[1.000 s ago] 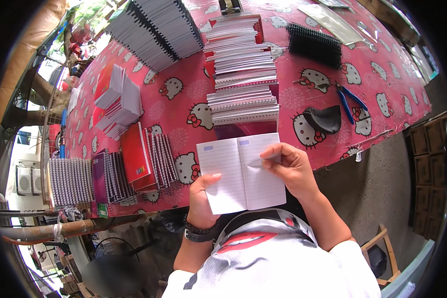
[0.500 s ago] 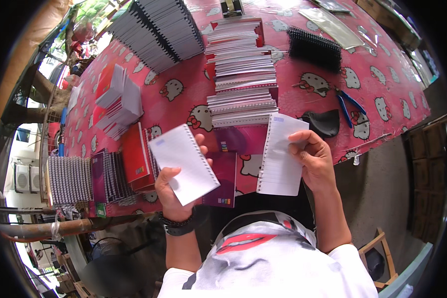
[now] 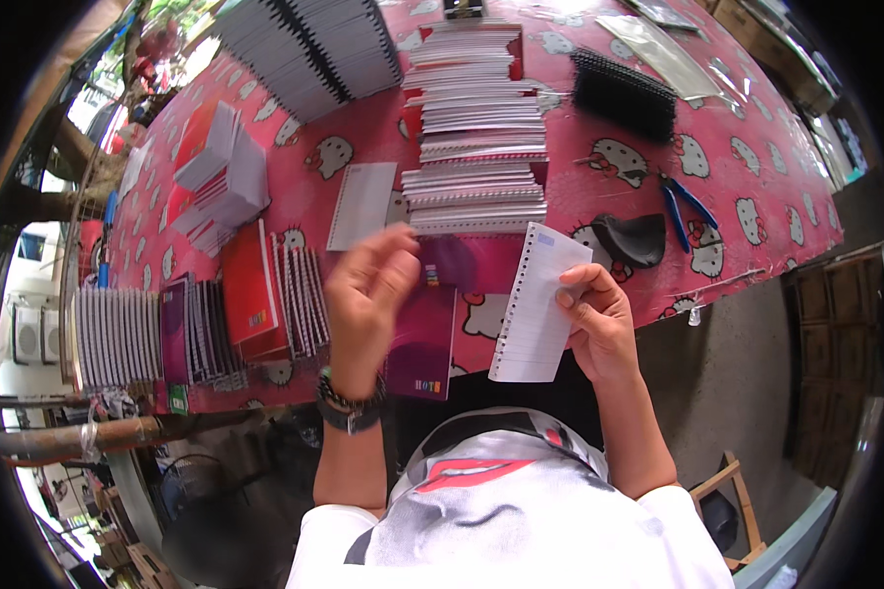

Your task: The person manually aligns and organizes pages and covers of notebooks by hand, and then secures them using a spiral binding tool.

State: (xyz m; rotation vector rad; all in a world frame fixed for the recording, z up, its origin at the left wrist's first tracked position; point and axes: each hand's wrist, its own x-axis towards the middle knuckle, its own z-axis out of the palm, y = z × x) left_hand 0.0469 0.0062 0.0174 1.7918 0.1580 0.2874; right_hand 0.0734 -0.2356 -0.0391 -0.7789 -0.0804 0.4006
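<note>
My right hand grips a white punched block of lined pages, held upright over the table's near edge. My left hand hovers blurred above the table with its fingers apart and nothing in them. Just beyond it a second white page block lies flat on the pink patterned tablecloth. A purple notebook cover lies on the table between my hands.
A tall stack of spiral-bound page blocks stands straight ahead. Red and purple covers with bound notebooks lie at left, more notebooks at the back. Black binding coils, blue pliers and a black pouch sit at right.
My left hand has put its page block down flat on the table and drawn back with nothing in it. My right hand still holds its block, a little lower.
</note>
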